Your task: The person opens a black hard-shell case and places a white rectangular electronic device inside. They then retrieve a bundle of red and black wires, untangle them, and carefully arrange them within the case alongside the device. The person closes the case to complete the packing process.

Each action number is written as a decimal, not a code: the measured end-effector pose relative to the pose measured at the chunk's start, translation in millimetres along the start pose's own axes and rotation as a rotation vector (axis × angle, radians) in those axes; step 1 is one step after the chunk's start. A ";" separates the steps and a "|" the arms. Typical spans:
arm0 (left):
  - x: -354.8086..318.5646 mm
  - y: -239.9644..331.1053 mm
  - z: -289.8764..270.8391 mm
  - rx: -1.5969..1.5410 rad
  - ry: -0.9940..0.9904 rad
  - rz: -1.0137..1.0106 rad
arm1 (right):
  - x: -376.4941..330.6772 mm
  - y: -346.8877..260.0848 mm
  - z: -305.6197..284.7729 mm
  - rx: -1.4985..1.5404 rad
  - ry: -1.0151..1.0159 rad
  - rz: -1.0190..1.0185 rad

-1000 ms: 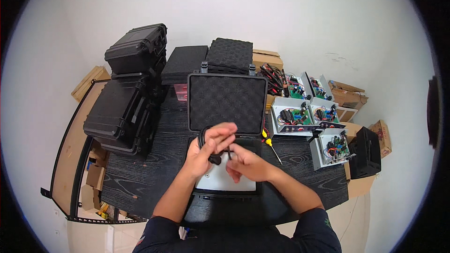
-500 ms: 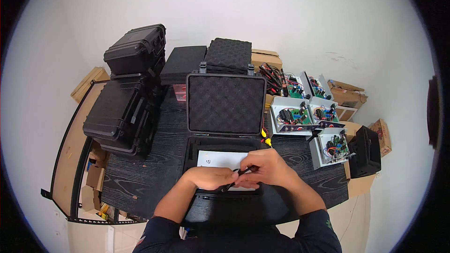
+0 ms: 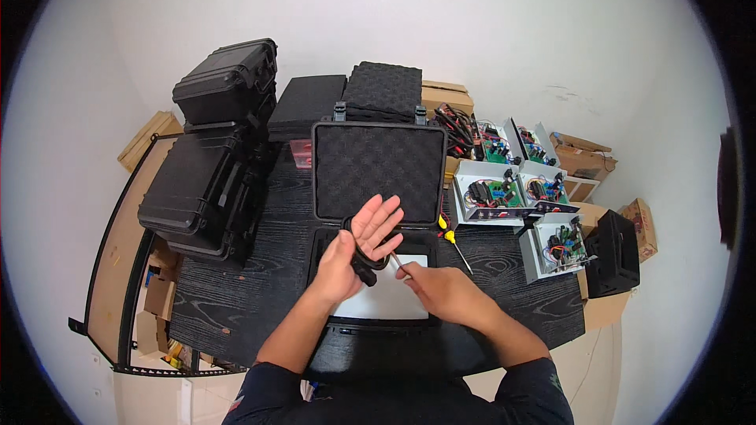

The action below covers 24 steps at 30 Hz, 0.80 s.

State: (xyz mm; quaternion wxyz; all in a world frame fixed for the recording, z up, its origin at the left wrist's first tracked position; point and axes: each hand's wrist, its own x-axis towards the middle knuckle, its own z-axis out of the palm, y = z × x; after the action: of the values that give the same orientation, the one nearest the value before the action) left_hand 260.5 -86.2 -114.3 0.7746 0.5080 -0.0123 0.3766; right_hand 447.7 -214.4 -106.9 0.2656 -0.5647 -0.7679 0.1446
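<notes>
Over the open black hard case (image 3: pixel 315 212), my left hand (image 3: pixel 335 269) is raised palm up with its fingers stretched out and apart. A black cable (image 3: pixel 365 271) loops across that palm, and a thick dark end hangs by the wrist side. My right hand (image 3: pixel 447 293) is closed, pinching a strand of the cable between thumb and fingertips to the right of the loop. Below both hands, a flat white sheet or booklet (image 3: pixel 386 304) lies in the case's lower half. Dark bumpy foam (image 3: pixel 379 173) lines the upright lid.
Yellow-handled screwdrivers (image 3: pixel 449 236) lie right of the case. Farther right are several open metal housings (image 3: pixel 488 193) with circuit boards, beside a black case (image 3: pixel 614 256). Closed black cases (image 3: pixel 193 181) are stacked at the left. Foam sheets (image 3: pixel 384 90) and tangled cables (image 3: pixel 455 130) are behind.
My left hand has turned palm up, risen and spread its fingers, with the cable now looped across it. My right hand has moved slightly down, away from the left. More of the white sheet shows.
</notes>
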 end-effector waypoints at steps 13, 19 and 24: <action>-16.5 6.6 -13.8 0.524 -0.393 -0.587 | 17.3 -23.4 -27.0 0.237 -0.068 -0.081; -13.7 28.9 -21.2 0.768 -0.330 -0.499 | 45.0 -2.1 -3.1 0.037 0.015 -0.279; -33.7 51.5 -36.9 0.993 0.036 -0.034 | 104.3 -3.9 4.6 -0.040 0.172 -0.373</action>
State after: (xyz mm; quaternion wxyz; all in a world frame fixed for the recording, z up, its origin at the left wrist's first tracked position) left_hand 192.3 -65.8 -105.6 0.4450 0.8093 0.1901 0.3330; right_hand 418.9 -116.8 -83.1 0.3412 -0.4283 -0.8363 0.0291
